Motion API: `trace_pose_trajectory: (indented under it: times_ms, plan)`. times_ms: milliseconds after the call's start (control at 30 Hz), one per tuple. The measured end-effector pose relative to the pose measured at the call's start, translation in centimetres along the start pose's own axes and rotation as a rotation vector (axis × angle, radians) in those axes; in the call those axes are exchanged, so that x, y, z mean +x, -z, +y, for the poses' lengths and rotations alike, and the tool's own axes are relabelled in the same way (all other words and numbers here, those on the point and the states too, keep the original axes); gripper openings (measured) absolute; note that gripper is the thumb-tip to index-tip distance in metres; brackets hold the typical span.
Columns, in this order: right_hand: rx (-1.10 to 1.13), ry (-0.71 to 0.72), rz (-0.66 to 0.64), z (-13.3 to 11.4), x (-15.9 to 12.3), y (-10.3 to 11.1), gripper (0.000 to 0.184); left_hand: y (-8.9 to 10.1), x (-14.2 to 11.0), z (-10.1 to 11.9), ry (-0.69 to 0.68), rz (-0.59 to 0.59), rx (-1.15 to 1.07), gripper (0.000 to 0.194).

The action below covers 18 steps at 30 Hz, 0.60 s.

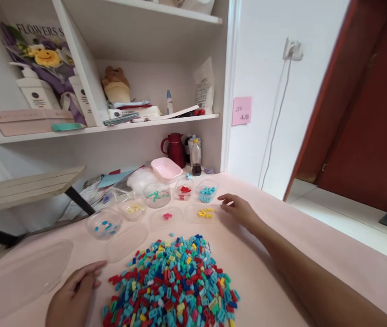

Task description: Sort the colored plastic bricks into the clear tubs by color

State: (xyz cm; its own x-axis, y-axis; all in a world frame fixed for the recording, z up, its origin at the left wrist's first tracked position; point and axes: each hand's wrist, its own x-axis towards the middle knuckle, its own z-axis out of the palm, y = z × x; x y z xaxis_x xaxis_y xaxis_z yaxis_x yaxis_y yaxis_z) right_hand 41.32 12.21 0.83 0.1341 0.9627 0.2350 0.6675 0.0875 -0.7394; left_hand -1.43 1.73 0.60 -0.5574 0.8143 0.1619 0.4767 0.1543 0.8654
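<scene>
Two bare hands are resting on either side of a heap of small mixed-colour bricks (pixel 176 284), which is spreading across the near middle of the pink surface (pixel 254 284). The left hand (pixel 75 293) is lying closer to it: its fingertips are pointing rightward and away from the wearer, just beside the heap's left edge and apart from the bricks. Its fingers are curling inward, and whether that grip is holding anything, one cannot tell.

The right hand (pixel 240 211) is sitting farther out, beyond the heap's far right edge, so from this grip the heap is lying nearward and to the left. Its fingers are bending loosely, leaving a small gap, and no brick is showing between them. They are pointing left, just beside a see-through tray (pixel 191 214) carrying yellow bricks (pixel 205 213), and near a see-through tub (pixel 207 182) containing light-blue bricks (pixel 207 194), which is standing a little farther off.

The heap is showing no clear long axis, since its bricks are pointing every way. The yellow bricks are lying mostly crosswise, roughly in line with the right hand's fingers.
</scene>
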Motion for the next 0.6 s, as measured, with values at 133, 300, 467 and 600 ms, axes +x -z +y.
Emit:
trace_pose_trajectory:
  times_ms: [133, 300, 467, 600]
  plan:
    - [0.153, 0.104, -0.104, -2.7, -1.8, 0.2, 0.029, 0.4, -0.6, 0.6, -0.064, -0.044, 0.041, 0.036]
    - [0.071, 0.383, -0.294, -6.7, -4.7, -0.3, 0.027, 0.7, -0.9, 0.8, -0.073, -0.023, 0.045, 0.035]
    - [-0.141, 0.448, -0.389, -7.6, -5.5, -0.2, 0.024, 0.7, -0.4, 0.1, -0.001, -0.031, 0.034, 0.036]
    - [-0.321, 0.405, -0.464, -6.7, -5.3, -0.1, 0.023, 0.7, -0.2, 0.2, 0.017, -0.048, 0.036, 0.036]
